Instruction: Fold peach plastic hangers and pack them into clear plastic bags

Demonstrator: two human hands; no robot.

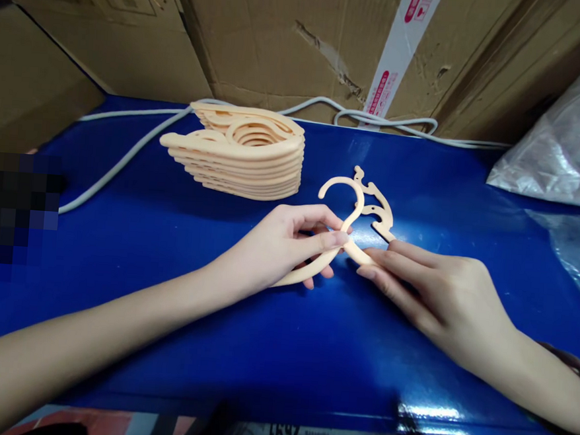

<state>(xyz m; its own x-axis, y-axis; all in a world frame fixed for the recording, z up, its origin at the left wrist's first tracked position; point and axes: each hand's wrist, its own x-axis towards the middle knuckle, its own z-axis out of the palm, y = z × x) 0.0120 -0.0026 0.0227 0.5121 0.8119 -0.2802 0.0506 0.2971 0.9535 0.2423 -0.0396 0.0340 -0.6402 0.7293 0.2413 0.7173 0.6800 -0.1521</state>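
Between my two hands is a cream plastic hanger, its curved hook pointing away from me. My left hand is closed around it just below the hook, thumb on top. My right hand grips the hanger's right arm with thumb and fingers. Just beyond my right fingers shows another cream piece with notched, curved edges; whether it joins the held hanger is hidden by my hand. Behind my left hand stands a neat stack of cream folded hangers.
The blue tabletop lies under everything. A grey cable runs along the back and left. Large cardboard boxes wall off the far side. A clear plastic bag sits at the right. Part of the left edge is pixelated.
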